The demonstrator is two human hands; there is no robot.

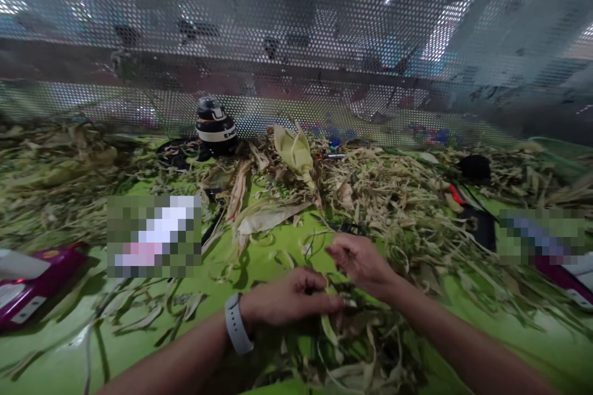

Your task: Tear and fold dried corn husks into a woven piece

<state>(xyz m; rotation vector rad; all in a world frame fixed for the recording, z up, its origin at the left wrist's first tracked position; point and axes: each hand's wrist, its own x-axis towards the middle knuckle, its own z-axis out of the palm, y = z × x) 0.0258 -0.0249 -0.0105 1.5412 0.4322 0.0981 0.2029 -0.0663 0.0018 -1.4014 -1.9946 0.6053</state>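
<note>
My left hand (296, 296), with a pale watch band on its wrist, reaches in low at the centre. Its thumb and fingers close on a pale green strip of dried husk (330, 330), which hangs below the fingertips. Just above and to the right, my right hand (359, 262) is curled with its fingertips pressed together. Whatever may be in that pinch is too small to make out. Loose husk shreds (365, 376) lie under both hands on the green table (264, 253). Farther back stands a large yellowish folded husk (296, 151).
A black jar-like container (216, 126) with a white band stands before the perforated metal screen (287, 24). Magenta devices sit at the left (41, 284) and right (563, 278) edges. Husk heaps (393, 188) spread across the back. A cable (88, 345) runs at lower left.
</note>
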